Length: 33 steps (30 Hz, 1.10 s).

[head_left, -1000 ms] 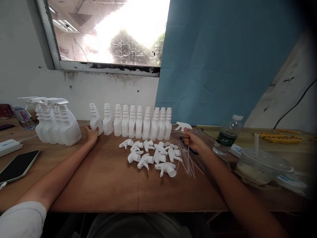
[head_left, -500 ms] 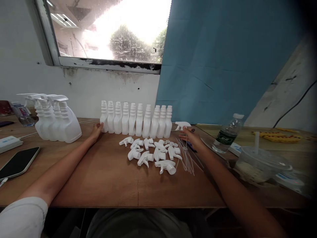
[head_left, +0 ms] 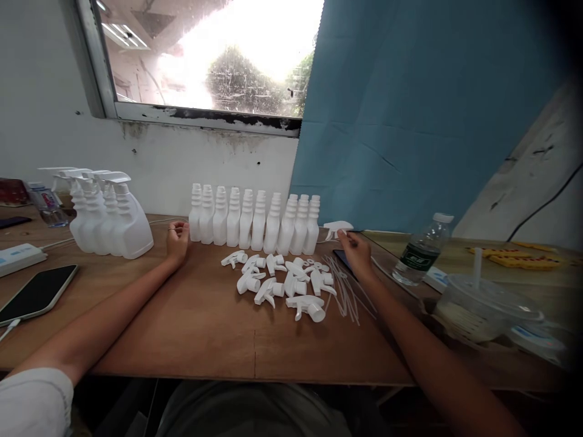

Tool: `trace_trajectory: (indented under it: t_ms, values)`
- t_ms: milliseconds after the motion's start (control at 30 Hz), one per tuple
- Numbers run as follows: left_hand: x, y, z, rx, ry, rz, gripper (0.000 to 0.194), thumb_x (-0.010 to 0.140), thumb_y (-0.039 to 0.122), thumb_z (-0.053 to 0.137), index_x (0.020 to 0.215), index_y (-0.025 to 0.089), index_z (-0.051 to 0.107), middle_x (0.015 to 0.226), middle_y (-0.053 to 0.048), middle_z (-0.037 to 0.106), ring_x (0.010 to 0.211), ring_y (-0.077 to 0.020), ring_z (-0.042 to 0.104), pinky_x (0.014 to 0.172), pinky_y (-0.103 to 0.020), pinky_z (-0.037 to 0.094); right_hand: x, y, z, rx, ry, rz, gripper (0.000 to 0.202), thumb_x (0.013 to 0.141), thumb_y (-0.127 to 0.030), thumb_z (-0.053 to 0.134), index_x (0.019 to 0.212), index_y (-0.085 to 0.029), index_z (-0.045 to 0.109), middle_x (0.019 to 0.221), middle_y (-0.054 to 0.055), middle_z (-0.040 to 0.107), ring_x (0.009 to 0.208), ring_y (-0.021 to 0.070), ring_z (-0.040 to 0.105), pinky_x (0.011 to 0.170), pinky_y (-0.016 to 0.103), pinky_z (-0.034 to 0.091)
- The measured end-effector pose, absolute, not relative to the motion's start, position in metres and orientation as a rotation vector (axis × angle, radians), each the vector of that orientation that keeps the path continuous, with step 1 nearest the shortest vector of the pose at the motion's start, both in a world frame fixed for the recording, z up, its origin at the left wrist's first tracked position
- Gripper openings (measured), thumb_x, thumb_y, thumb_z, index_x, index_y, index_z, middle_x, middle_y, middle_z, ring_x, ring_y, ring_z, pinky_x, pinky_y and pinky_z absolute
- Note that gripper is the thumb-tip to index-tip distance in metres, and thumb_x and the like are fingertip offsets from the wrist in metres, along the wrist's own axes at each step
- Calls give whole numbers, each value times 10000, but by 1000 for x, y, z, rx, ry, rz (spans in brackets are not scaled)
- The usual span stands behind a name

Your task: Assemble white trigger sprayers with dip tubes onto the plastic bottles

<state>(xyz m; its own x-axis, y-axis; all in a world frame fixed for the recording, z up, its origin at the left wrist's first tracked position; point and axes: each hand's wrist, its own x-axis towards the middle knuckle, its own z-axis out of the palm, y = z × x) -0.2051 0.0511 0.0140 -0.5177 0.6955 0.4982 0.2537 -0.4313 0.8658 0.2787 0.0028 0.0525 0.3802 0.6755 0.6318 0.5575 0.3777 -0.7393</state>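
Pinched at your right fingertips, a white trigger head [head_left: 334, 229] sits right of centre in the frame, its body lying roughly level; your right hand [head_left: 358, 254] closes narrowly on its right end. Your left hand [head_left: 178, 241], left of centre, has its fingers curled just beside the leftmost bottle in an upright row of white bottles [head_left: 259, 224]; you cannot tell from this view whether they touch it. That row runs across the middle of the frame, necks uncapped. Below it, at the centre, you have a cluster of loose trigger heads [head_left: 269, 291], with small white rings [head_left: 317, 265] at its upper right edge and thin tubes [head_left: 348, 297] fanned out beside it. Farther out, four capped spray bottles [head_left: 133, 230] stand together at the left, above a phone [head_left: 39, 292]. Toward the right edge stand a green-labelled water bottle [head_left: 416, 258] and a lidded cup [head_left: 483, 309] with a straw.
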Motion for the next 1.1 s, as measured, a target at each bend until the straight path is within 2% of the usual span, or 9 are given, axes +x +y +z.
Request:
trace_trajectory:
  t_ms: [167, 367, 500, 600, 700, 800, 867, 967, 1100]
  values:
    - [-142, -11, 7, 1617, 1012, 1710, 353, 836, 486, 618, 1008, 190, 534, 871, -27, 580, 800, -160, 565, 778, -284, 458, 215, -33, 77, -1036, -1482, 68, 365, 875, -518, 515, 752, -181, 586, 695, 17, 601, 641, 154, 525, 622, 267, 401]
    - [-81, -58, 10, 1475, 588, 1479, 481, 857, 535, 596, 1200, 208, 517, 1149, -74, 561, 898, -161, 572, 773, -284, 485, 124, -66, 87, -889, -2137, 162, 287, 873, -391, 572, 675, -187, 529, 649, -11, 497, 598, 126, 461, 584, 259, 356]
    - [-75, -62, 13, 1420, 605, 1360, 411, 847, 513, 624, 1041, 151, 608, 947, -56, 617, 760, -141, 567, 697, -263, 481, 102, -71, 79, -746, -2229, 274, 294, 907, -431, 539, 735, -193, 553, 735, 25, 563, 690, 156, 533, 653, 281, 421]
    - [-82, -62, 11, 1340, 575, 1343, 342, 836, 464, 650, 919, 136, 597, 787, -31, 603, 639, -126, 546, 619, -259, 469, 107, -72, 72, -642, -2202, 393, 276, 944, -446, 483, 992, -203, 604, 996, 79, 623, 830, 179, 590, 757, 307, 466]
    - [-88, -59, 11, 1173, 518, 1245, 268, 823, 388, 651, 907, 163, 533, 705, -25, 597, 586, -153, 551, 534, -265, 445, 117, -71, 65, -695, -2051, 522, 368, 969, -489, 405, 1200, -231, 529, 1109, 77, 579, 748, 145, 584, 697, 296, 477]
    - [-91, -56, 15, 1047, 439, 1121, 226, 791, 322, 625, 911, 169, 511, 723, -49, 612, 601, -179, 564, 515, -270, 428, 123, -71, 57, -793, -1862, 565, 380, 983, -523, 325, 1054, -223, 546, 829, 9, 556, 575, 114, 492, 573, 266, 428]
    - [-91, -54, 18, 991, 396, 1082, 230, 798, 363, 590, 881, 160, 521, 733, -58, 601, 591, -175, 550, 509, -274, 417, 123, -72, 53, -809, -1803, 523, 311, 970, -500, 390, 931, -223, 524, 694, -25, 507, 562, 117, 474, 559, 254, 408]
    - [-91, -53, 21, 936, 401, 1071, 355, 854, 517, 516, 795, 167, 511, 677, -35, 545, 516, -141, 476, 453, -246, 342, 119, -77, 51, -764, -1842, 449, 197, 907, -414, 559, 889, -221, 519, 740, -12, 572, 673, 138, 556, 633, 261, 449]
    - [-90, -53, 20, 980, 496, 1056, 503, 856, 629, 491, 692, 154, 501, 634, -17, 491, 464, -93, 375, 418, -216, 219, 115, -85, 56, -671, -2020, 419, 159, 872, -371, 622, 908, -217, 612, 850, 25, 661, 774, 164, 621, 716, 288, 494]
